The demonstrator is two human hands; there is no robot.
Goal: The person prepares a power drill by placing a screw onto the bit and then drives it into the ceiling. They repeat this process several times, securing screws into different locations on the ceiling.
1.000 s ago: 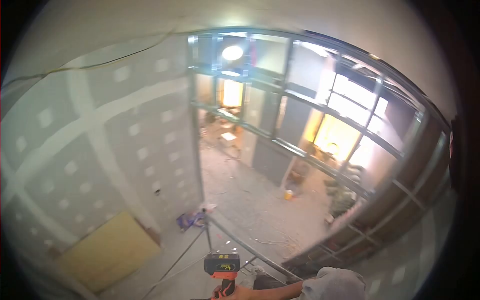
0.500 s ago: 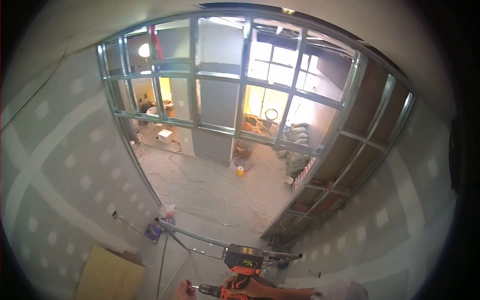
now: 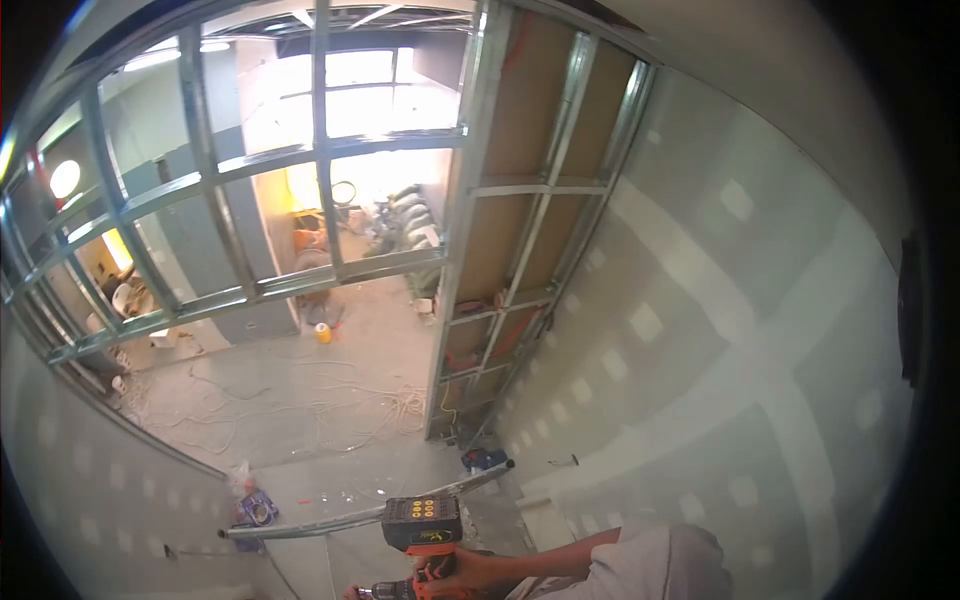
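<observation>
My right hand (image 3: pixel 473 575) is wrapped round the handle of an orange and black cordless drill (image 3: pixel 424 525). The drill's battery pack points away from me, and its chuck (image 3: pixel 390 590) points left along the bottom edge of the view. At the chuck's tip, only a sliver of my left hand (image 3: pixel 351 593) shows; its fingers are mostly cut off by the frame, so their grip is hidden. Beyond the drill runs a metal rail (image 3: pixel 330 523) with dark round ends.
A metal stud frame (image 3: pixel 335 270) crosses ahead, with a boarded section (image 3: pixel 510 240) on its right. Patched plasterboard (image 3: pixel 690 380) forms the right wall. Below, cables (image 3: pixel 330 405) trail over the floor. A purple package (image 3: pixel 258 508) lies near the rail's left end, sandbags (image 3: pixel 408 215) farther back.
My view has swung right, so the stud frame sits farther left and more right wall shows. The drill has shifted left and slightly down, and my left hand has nearly left the view.
</observation>
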